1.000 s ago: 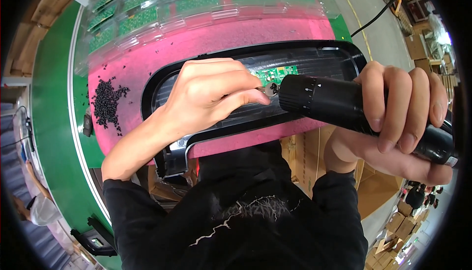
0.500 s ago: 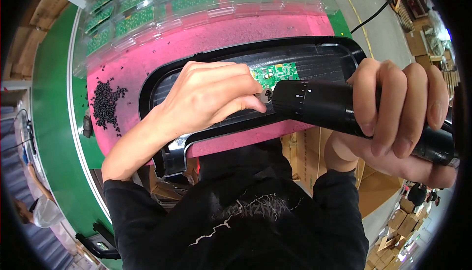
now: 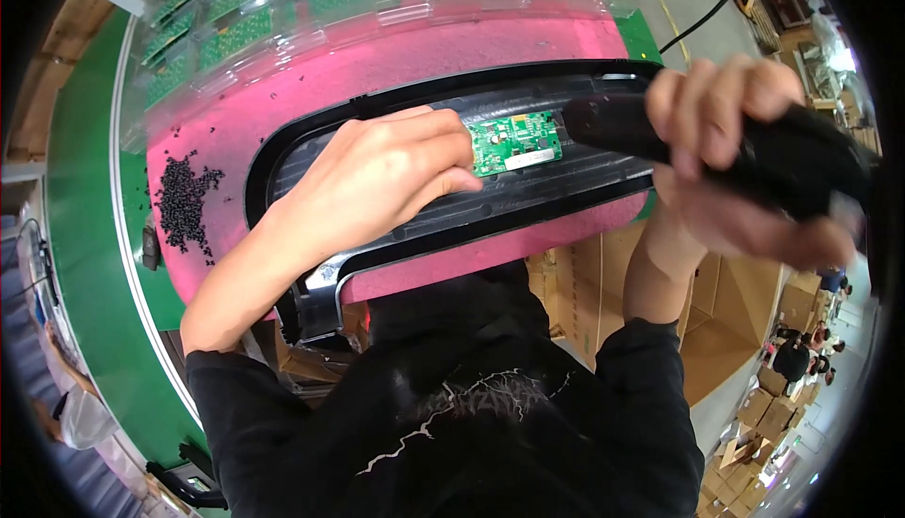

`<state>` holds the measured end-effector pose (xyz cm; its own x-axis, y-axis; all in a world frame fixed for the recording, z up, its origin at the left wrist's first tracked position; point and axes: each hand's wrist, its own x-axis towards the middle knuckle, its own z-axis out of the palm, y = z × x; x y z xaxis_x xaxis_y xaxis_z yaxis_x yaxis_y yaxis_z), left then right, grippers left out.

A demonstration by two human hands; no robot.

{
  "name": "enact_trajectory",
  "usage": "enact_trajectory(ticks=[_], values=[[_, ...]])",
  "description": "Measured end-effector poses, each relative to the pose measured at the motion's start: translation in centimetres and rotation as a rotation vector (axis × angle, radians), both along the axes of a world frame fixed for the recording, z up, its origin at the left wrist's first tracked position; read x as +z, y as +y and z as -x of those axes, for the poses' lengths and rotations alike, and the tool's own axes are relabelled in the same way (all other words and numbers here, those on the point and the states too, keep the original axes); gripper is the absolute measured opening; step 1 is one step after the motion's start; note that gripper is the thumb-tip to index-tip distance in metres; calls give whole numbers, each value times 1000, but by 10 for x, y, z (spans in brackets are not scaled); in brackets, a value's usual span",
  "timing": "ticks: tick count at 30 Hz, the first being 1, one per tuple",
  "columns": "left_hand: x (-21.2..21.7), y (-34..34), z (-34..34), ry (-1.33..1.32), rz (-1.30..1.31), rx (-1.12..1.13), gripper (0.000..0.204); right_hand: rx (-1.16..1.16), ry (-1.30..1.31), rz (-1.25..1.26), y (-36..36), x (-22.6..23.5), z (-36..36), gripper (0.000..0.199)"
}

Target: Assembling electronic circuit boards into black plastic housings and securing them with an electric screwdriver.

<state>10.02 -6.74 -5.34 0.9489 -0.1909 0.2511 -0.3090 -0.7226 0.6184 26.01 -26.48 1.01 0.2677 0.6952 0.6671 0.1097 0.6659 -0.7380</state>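
The left hand (image 3: 377, 179) presses flat, fingers loosely curled, on the black housing (image 3: 566, 188) just left of the green board (image 3: 517, 141) to steady it, while the right hand (image 3: 745, 150) wraps tight around the driver (image 3: 660, 131), raised just right of the board

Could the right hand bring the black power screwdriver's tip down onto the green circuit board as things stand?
Probably yes. The right hand holds the screwdriver with its tip just right of the circuit board. The left hand rests at the board's left edge, leaving its top and right side uncovered.
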Motion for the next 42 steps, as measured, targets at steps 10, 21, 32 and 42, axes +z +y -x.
enact_trajectory(ticks=[10, 21, 32, 42], values=[[-11, 1, 3, 118, -17, -66, 22, -197, 216, -41, 10, -43, -11, 93], [-5, 1, 6, 215, -27, -53, 25, -200, 208, -22, 9, -46, -11, 91], [1, 3, 8, 294, -65, -68, 26, -250, 265, 130, 16, -43, -20, 73], [0, 2, 6, 309, -88, -78, 29, -366, 181, 264, 20, -36, -11, 66]])
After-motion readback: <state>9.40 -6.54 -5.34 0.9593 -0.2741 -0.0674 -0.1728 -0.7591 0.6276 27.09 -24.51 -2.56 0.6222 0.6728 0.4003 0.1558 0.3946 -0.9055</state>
